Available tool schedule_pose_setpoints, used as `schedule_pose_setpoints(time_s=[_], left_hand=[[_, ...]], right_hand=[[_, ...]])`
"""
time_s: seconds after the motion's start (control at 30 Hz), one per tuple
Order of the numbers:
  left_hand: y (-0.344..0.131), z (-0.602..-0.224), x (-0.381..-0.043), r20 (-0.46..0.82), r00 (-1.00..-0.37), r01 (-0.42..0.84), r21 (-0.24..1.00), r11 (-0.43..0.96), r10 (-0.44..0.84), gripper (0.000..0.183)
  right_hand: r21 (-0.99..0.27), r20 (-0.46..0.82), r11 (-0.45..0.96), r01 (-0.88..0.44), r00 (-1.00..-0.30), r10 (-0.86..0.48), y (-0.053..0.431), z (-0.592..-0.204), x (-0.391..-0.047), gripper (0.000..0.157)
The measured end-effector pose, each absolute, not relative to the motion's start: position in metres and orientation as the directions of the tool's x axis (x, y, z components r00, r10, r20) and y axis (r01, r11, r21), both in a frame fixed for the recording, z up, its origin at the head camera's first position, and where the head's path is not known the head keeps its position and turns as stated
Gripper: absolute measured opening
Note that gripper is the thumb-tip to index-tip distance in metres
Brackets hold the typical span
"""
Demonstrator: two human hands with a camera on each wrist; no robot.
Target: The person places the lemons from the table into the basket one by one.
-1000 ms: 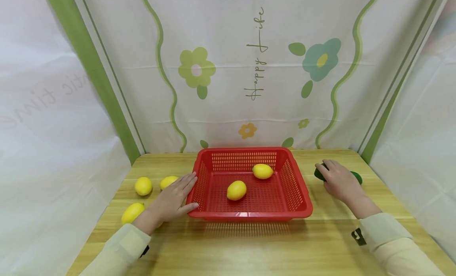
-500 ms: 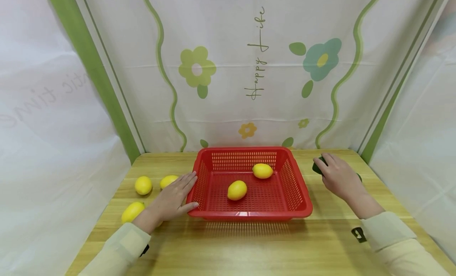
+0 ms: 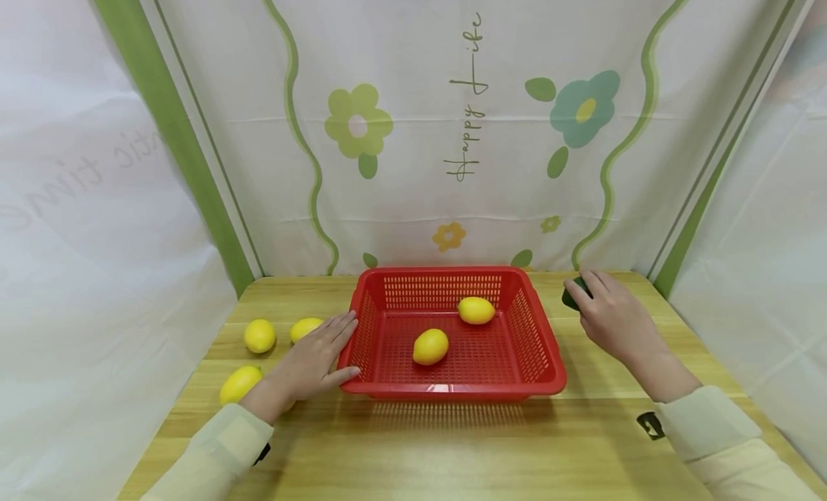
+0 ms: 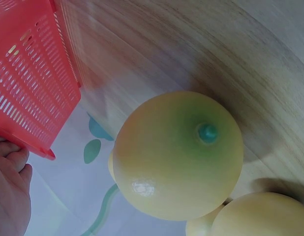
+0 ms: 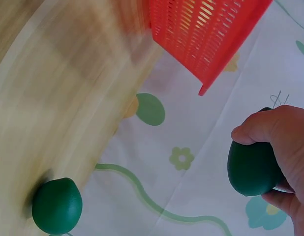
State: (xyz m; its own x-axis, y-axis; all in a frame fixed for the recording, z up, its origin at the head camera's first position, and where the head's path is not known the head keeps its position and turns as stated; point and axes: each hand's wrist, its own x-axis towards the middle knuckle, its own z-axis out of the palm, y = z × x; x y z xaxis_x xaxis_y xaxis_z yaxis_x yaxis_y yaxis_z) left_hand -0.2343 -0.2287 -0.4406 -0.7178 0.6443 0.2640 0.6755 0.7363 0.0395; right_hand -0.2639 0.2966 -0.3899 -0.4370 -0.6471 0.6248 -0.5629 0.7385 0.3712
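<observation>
In the head view, my left hand (image 3: 316,361) rests with straight fingers over the left rim of a red plastic basket (image 3: 452,392). Inside it lie two yellow lemons, one near the front (image 3: 430,347) and another lemon (image 3: 476,311) farther back. To the right of the basket, my right hand (image 3: 617,318) grips a smooth, dark green oval fruit (image 5: 253,167) between thumb and fingers. The right wrist view shows this fruit raised off the table. A second dark green fruit (image 5: 57,205) sits on the tabletop; my right hand hides it in the head view.
Several lemons lie on the wooden table (image 3: 452,458) left of the basket, including one lemon (image 3: 260,336) at the back and one lemon (image 3: 240,385) by my left wrist. A large lemon (image 4: 179,155) fills the left wrist view. Patterned white fabric (image 3: 413,164) encloses the table.
My right hand has lifted the dark green fruit and shifted slightly up and left toward the basket. The second green fruit has dropped out of sight behind the hand. My left hand stays put.
</observation>
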Motion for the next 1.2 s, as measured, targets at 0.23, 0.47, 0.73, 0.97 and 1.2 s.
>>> schedule_pose_setpoints(time_s=[0.23,0.47,0.73,0.97,1.2], left_hand=[[-0.229,-0.442,-0.235,0.27,-0.715,0.676,0.034,0.736,0.645,0.079],[-0.229,-0.442,-0.235,0.27,-0.714,0.678,0.038,0.734,0.646,0.079],[-0.229,-0.442,-0.235,0.27,-0.717,0.676,0.045,0.735,0.643,0.079],[-0.229,-0.442,-0.234,0.272,-0.718,0.675,0.052,0.736,0.64,0.079],[-0.228,-0.44,-0.234,0.266,-0.72,0.676,0.057,0.735,0.641,0.079]], right_hand=[[0.381,0.634,0.738,-0.557,-0.424,-0.647,0.288,-0.382,-0.259,0.048],[0.387,0.635,0.726,-0.568,-0.407,-0.657,0.28,-0.378,-0.257,0.045],[0.386,0.629,0.715,-0.583,-0.401,-0.666,0.27,-0.376,-0.257,0.043],[0.363,0.615,0.713,-0.6,-0.42,-0.667,0.26,-0.374,-0.256,0.044],[0.359,0.616,0.705,-0.611,-0.413,-0.671,0.249,-0.374,-0.256,0.046]])
